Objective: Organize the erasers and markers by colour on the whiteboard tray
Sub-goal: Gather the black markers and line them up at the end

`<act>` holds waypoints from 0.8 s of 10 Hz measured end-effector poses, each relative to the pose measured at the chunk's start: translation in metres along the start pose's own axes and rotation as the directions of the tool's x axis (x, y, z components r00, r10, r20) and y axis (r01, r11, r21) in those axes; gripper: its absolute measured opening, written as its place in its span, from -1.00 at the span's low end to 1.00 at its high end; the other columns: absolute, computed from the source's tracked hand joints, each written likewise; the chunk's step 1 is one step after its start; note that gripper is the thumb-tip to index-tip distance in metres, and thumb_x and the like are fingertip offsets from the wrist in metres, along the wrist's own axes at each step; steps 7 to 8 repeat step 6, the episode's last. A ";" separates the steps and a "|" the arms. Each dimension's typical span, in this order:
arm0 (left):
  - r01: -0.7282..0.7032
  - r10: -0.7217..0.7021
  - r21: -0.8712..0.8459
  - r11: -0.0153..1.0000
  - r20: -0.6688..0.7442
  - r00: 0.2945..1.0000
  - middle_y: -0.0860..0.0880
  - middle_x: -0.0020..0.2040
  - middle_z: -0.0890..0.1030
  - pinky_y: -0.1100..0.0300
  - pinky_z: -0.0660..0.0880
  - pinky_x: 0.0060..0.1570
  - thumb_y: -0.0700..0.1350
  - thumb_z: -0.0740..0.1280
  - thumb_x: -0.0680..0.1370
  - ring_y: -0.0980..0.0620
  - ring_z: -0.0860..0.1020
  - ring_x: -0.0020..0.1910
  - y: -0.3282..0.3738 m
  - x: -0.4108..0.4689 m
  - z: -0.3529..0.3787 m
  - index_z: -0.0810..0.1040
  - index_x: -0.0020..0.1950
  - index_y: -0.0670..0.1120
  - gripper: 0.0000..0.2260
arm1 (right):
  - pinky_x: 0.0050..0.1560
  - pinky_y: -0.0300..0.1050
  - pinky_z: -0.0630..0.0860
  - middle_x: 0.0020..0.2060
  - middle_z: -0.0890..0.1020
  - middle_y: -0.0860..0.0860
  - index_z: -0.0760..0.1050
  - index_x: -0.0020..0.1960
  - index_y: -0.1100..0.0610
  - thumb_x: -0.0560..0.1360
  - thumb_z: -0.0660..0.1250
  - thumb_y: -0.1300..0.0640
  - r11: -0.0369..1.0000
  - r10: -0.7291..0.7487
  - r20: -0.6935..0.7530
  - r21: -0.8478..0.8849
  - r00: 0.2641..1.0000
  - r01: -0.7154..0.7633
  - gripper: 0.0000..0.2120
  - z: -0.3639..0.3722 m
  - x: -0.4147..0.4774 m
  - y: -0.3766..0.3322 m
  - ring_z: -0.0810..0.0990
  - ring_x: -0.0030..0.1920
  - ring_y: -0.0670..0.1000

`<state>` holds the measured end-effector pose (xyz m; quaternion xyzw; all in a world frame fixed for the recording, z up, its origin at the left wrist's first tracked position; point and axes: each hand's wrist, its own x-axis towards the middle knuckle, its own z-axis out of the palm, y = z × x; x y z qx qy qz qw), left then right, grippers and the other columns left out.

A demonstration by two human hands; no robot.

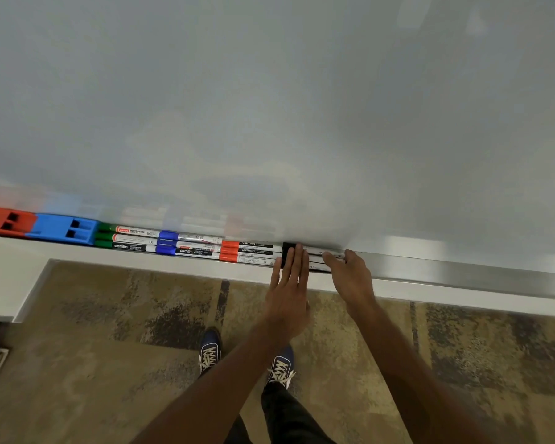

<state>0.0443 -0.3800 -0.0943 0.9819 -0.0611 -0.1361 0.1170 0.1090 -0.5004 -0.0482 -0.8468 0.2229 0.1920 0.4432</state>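
Note:
On the whiteboard tray [462, 270] lie, from left to right, a red eraser [4, 221], a blue eraser [64, 230], three green-capped markers [125, 239], three blue-capped markers [186, 245], three orange-capped markers [247, 251] and black-capped markers [318, 256]. My left hand [289, 283] lies flat with fingers straight, its fingertips on the black caps. My right hand [350, 277] rests on the right ends of the black-capped markers, fingers bent slightly. Both hands partly hide those markers.
The whiteboard [269, 107] fills the upper view. A white ledge [173, 264] runs below the tray. Below it is patterned carpet [109, 331] with my two blue shoes [247, 357].

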 end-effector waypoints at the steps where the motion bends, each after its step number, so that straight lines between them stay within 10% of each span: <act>1: 0.003 -0.003 0.031 1.000 -0.005 1.000 -0.17 0.60 -0.35 -0.15 -0.23 0.56 -0.04 0.25 0.57 -0.16 -0.34 0.58 -0.001 -0.001 0.000 -0.33 0.59 -0.20 -0.14 | 0.28 0.13 0.47 0.23 0.58 0.13 0.45 0.31 0.23 0.53 0.27 -0.13 1.000 -0.008 0.003 0.008 1.000 0.008 -0.48 -0.001 -0.001 0.003 0.53 0.24 0.16; 8: -0.027 0.028 0.008 1.000 -0.103 0.994 -0.15 0.64 -0.21 -0.14 -0.17 0.57 0.03 0.18 0.64 -0.10 -0.24 0.61 -0.010 -0.009 -0.029 -0.19 0.62 -0.14 -0.28 | 0.38 0.09 0.35 0.45 0.42 0.07 0.33 0.48 0.11 0.61 0.25 -0.05 0.949 -0.276 -0.124 -0.191 0.953 0.250 -0.51 -0.005 -0.024 0.009 0.39 0.44 0.11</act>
